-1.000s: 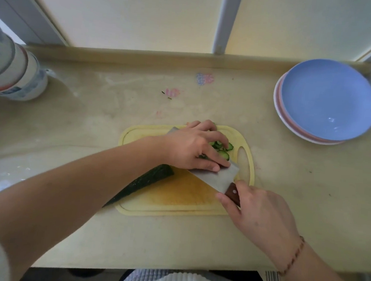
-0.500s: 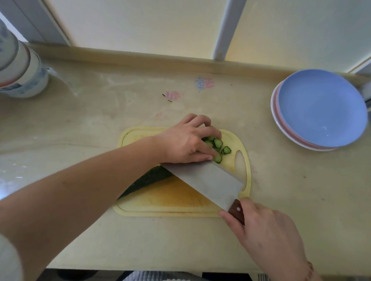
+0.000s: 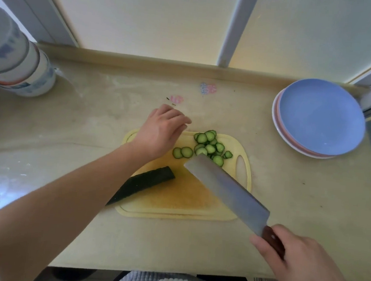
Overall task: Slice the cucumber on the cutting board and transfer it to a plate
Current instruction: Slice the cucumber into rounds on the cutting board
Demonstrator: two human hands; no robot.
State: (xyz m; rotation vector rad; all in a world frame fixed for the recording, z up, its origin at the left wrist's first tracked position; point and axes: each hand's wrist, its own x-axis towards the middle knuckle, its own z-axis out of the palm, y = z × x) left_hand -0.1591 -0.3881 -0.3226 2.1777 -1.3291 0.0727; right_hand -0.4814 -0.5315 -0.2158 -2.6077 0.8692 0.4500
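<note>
A yellow cutting board [image 3: 175, 206] lies at the counter's middle. On its far right part sits a pile of cucumber slices [image 3: 209, 146]. The uncut dark cucumber piece [image 3: 141, 184] lies slanted over the board's left edge. My left hand [image 3: 163, 129] hovers over the board's far left corner, fingers relaxed, holding nothing. My right hand [image 3: 299, 258] grips the brown handle of a cleaver [image 3: 227, 190]. Its broad blade is raised flat over the board's right side, tip near the slices. A blue plate [image 3: 322, 115] tops a stack at the far right.
Stacked white-and-blue bowls [image 3: 17, 60] stand at the far left of the counter. A raised ledge and window frame run along the back. Small pink stickers [image 3: 176, 99] mark the counter behind the board.
My left hand has lifted off the slices and moved back to the left, uncovering the pile. The cleaver has pulled back to the right and risen off the board.
</note>
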